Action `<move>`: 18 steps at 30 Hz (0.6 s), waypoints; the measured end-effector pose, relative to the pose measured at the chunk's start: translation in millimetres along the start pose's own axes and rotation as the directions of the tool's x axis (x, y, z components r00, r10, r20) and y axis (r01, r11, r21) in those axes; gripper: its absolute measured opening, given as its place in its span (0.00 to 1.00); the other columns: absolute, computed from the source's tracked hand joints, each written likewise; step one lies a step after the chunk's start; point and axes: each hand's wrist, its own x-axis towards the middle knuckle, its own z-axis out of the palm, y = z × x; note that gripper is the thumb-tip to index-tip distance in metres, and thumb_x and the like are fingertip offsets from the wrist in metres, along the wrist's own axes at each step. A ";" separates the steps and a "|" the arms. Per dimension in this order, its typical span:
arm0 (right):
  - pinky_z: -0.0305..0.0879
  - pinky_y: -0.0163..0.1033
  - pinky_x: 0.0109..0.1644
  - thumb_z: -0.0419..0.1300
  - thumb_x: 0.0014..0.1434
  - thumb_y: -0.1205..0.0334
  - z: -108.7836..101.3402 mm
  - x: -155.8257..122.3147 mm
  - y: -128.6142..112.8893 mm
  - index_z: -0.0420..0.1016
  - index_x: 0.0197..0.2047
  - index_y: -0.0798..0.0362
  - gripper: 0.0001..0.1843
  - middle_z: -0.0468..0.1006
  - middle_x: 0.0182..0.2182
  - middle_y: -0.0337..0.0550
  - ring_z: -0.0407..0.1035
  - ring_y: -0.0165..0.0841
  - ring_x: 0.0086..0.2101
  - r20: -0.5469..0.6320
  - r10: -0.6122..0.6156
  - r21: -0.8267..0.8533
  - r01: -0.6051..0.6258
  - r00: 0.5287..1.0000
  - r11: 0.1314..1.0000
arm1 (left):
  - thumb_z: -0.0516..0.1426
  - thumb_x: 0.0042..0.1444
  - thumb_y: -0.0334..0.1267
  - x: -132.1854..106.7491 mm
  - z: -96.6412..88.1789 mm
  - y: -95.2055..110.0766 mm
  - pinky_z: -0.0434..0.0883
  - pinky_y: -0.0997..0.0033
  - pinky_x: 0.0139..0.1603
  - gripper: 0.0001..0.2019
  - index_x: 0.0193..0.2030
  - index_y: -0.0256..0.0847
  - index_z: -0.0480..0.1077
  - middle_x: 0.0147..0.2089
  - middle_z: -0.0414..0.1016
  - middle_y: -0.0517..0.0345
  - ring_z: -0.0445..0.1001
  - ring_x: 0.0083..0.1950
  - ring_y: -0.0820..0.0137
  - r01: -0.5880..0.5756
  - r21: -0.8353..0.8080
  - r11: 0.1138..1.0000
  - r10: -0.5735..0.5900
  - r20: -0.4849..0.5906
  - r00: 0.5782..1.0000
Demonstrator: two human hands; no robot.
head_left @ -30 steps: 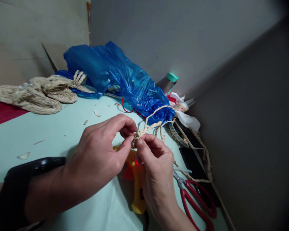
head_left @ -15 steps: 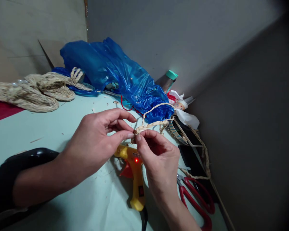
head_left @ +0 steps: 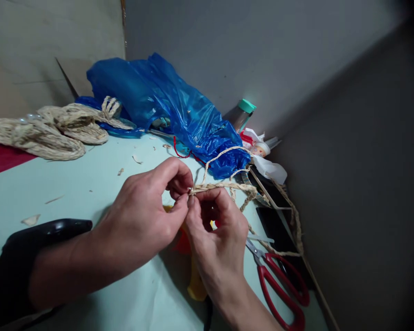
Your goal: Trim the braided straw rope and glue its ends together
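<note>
My left hand (head_left: 143, 216) and my right hand (head_left: 215, 234) meet above the pale green table (head_left: 55, 184), both pinching one end of a braided straw cord (head_left: 224, 186). The cord runs right from my fingertips, loops by the blue plastic bag (head_left: 179, 110) and trails down the table's right edge. A yellow glue gun (head_left: 194, 285) lies under my hands, mostly hidden. A black band (head_left: 37, 239) is on my left wrist.
Red-handled scissors (head_left: 279, 289) lie right of my right hand. Woven straw pieces (head_left: 48, 131) sit at the far left beside a red cloth (head_left: 0, 158). A metal flask with a green cap (head_left: 240, 115) and white clutter stand by the grey wall. Straw scraps dot the table.
My hands have closed in over the glue gun, hiding its red light. The cord's end is now drawn out straighter to the right between my fingertips.
</note>
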 end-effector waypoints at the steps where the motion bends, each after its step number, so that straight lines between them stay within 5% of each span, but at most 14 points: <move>1: 0.62 0.30 0.28 0.60 0.60 0.70 -0.1 -0.3 0.0 0.70 0.32 0.54 0.05 0.74 0.26 0.35 0.66 0.25 0.24 0.005 -0.020 -0.013 0.020 1.000 1.000 | 0.56 0.53 0.28 0.3 -0.4 0.9 0.70 0.69 0.37 0.07 0.35 0.46 0.66 0.32 0.73 0.66 0.75 0.34 0.71 0.001 0.006 1.000 -0.001 -0.002 1.000; 7: 0.63 0.32 0.32 0.58 0.60 0.71 -4.2 4.5 4.0 0.71 0.33 0.54 0.05 0.73 0.27 0.37 0.67 0.27 0.28 -0.039 -0.190 -0.130 0.184 0.981 0.974 | 0.58 0.54 0.30 0.3 -0.9 1.4 0.71 0.71 0.36 0.07 0.34 0.46 0.65 0.32 0.71 0.67 0.74 0.34 0.72 0.038 -0.092 0.995 -0.041 -0.033 0.999; 10: 0.63 0.32 0.29 0.59 0.59 0.68 -7.4 12.3 4.5 0.71 0.32 0.54 0.04 0.72 0.26 0.36 0.65 0.26 0.24 0.002 0.006 0.028 -0.006 1.000 1.000 | 0.60 0.56 0.30 -1.3 0.4 -2.6 0.72 0.74 0.38 0.08 0.36 0.48 0.67 0.34 0.72 0.68 0.74 0.36 0.73 0.052 -0.173 0.984 -0.055 -0.009 0.998; 13: 0.61 0.32 0.26 0.61 0.56 0.63 -10.2 19.9 2.7 0.71 0.31 0.53 0.04 0.70 0.24 0.34 0.62 0.26 0.23 0.115 0.255 0.230 -0.275 0.960 0.933 | 0.60 0.58 0.30 -1.9 0.4 -5.1 0.72 0.76 0.41 0.08 0.39 0.50 0.69 0.37 0.74 0.69 0.75 0.38 0.74 0.067 -0.215 0.974 -0.065 0.015 0.998; 18: 0.58 0.31 0.26 0.63 0.52 0.63 -14.4 25.9 1.1 0.72 0.30 0.53 0.04 0.69 0.23 0.33 0.59 0.25 0.23 0.240 0.352 0.315 -0.416 0.905 0.853 | 0.58 0.60 0.34 3.8 -5.2 1.4 0.74 0.76 0.37 0.04 0.40 0.47 0.74 0.34 0.78 0.66 0.77 0.36 0.72 0.172 -0.333 0.927 -0.143 0.108 0.984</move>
